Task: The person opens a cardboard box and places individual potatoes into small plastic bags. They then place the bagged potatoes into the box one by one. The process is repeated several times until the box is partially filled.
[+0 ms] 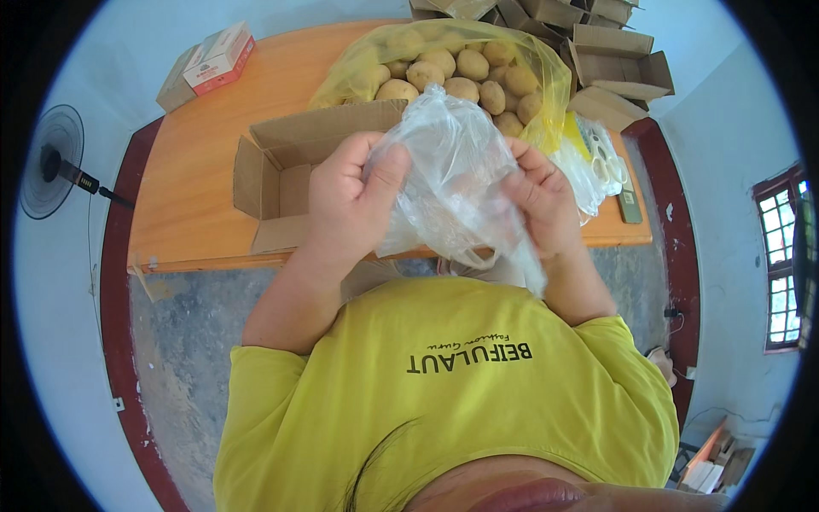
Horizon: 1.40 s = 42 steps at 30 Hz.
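A clear plastic bag (pixel 448 173) hangs crumpled between my hands, above the table's near edge. My left hand (pixel 358 192) pinches its left side between thumb and fingers. On the right side, my right hand (pixel 540 192) grips the film, partly seen through it. An open cardboard box (pixel 294 185) lies on the table behind and beside my left hand, partly covered by it. Beyond the bag, round tan potatoes or similar produce (pixel 472 64) fill a yellow translucent bag (pixel 556 70).
White-handled scissors (pixel 601 160) lie on plastic bags (pixel 576 173) at the right, near a dark green flat object (pixel 629 201). Opened cardboard boxes (pixel 611 57) pile up behind. A red-and-white carton (pixel 221 57) stands at the back left of the wooden table (pixel 192 166).
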Tool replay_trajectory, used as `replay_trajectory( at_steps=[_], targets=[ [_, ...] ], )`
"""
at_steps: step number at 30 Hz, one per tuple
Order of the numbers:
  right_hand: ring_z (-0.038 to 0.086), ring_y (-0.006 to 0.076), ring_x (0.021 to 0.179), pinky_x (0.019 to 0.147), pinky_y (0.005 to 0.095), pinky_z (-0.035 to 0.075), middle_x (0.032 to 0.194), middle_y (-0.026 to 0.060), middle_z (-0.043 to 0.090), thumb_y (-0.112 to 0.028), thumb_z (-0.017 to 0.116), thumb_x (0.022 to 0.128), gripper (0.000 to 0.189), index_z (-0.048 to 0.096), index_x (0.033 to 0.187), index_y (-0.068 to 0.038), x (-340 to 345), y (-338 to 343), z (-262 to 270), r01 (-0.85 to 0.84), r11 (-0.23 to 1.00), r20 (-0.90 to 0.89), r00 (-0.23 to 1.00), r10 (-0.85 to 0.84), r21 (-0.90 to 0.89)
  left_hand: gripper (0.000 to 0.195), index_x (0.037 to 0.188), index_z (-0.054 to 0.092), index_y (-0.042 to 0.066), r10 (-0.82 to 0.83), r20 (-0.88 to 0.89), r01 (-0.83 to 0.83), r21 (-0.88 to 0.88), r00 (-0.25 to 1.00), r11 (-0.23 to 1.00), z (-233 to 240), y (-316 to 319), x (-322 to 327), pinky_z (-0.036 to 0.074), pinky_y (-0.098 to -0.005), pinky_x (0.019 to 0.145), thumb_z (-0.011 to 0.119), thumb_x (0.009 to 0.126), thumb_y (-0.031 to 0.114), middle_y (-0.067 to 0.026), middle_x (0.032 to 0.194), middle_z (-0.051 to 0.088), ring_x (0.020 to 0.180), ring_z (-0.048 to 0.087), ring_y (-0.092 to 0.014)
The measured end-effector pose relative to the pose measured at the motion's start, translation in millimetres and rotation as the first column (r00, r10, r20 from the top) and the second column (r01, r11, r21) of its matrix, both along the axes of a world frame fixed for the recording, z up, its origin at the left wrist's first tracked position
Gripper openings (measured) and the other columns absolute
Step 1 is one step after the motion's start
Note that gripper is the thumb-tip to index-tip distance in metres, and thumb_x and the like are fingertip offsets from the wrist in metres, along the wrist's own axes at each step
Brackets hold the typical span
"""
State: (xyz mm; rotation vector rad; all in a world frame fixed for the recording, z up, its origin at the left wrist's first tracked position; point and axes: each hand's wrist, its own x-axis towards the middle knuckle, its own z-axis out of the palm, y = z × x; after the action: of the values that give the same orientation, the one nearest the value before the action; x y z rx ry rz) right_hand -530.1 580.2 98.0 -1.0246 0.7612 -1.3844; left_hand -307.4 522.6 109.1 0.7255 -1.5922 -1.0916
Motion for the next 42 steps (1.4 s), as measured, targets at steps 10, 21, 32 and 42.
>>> replay_trajectory(
  at_steps=[10, 21, 32, 42],
  targets=[
    [0.056, 0.0267, 0.101, 0.091, 0.0391, 0.044, 0.113, 0.0158, 0.057, -0.060, 0.061, 0.084, 0.084, 0.036, 0.138, -0.002, -18, 15, 26, 0.214, 0.685, -0.095, 0.918, -0.384, -0.696, 0.022, 0.094, 0.060, 0.003, 0.065, -0.401, 0.097, 0.371, 0.914, 0.923, 13, -6, -2, 0.038, -0.0208, 0.053, 0.053, 0.099, 0.023, 0.0035, 0.070, 0.054, 0.060, 0.044, -0.002],
    [0.059, 0.0175, 0.075, 0.069, 0.0304, 0.047, 0.083, 0.0075, 0.061, -0.005, 0.075, 0.073, 0.066, 0.045, 0.131, 0.002, 5, 17, 17, -0.126, 0.681, -0.692, 0.108, -0.714, -0.722, 0.023, 0.096, 0.060, 0.003, 0.027, -0.454, 0.123, 0.298, 0.891, 0.947, 12, -5, -6, 0.039, -0.0194, 0.054, 0.054, 0.099, 0.025, 0.0035, 0.073, 0.054, 0.061, 0.044, -0.002],
    [0.058, 0.0139, 0.055, 0.051, 0.0229, 0.048, 0.078, 0.0117, 0.065, -0.008, 0.039, 0.098, 0.038, 0.044, 0.135, 0.001, -13, 27, 36, 0.314, 0.916, 0.065, 0.949, -0.308, -0.249, 0.041, 0.130, 0.039, 0.001, 0.065, -0.407, -0.076, -0.012, 0.911, 0.997, 10, 5, -17, 0.045, -0.0264, 0.076, 0.053, 0.098, 0.020, -0.0087, 0.113, 0.055, 0.091, 0.051, -0.012],
    [0.062, 0.0187, 0.071, 0.097, 0.0515, 0.045, 0.083, 0.0115, 0.064, -0.012, 0.033, 0.102, 0.040, 0.036, 0.141, -0.004, -8, 24, 30, 0.169, 0.867, 0.298, 0.954, -0.025, -0.469, 0.049, 0.143, 0.030, 0.007, -0.553, -0.310, 0.619, 0.556, 0.773, 0.554, -8, 39, -38, 0.049, -0.0336, 0.086, 0.048, 0.099, 0.015, -0.0119, 0.133, 0.043, 0.114, 0.051, -0.018]
  ],
)
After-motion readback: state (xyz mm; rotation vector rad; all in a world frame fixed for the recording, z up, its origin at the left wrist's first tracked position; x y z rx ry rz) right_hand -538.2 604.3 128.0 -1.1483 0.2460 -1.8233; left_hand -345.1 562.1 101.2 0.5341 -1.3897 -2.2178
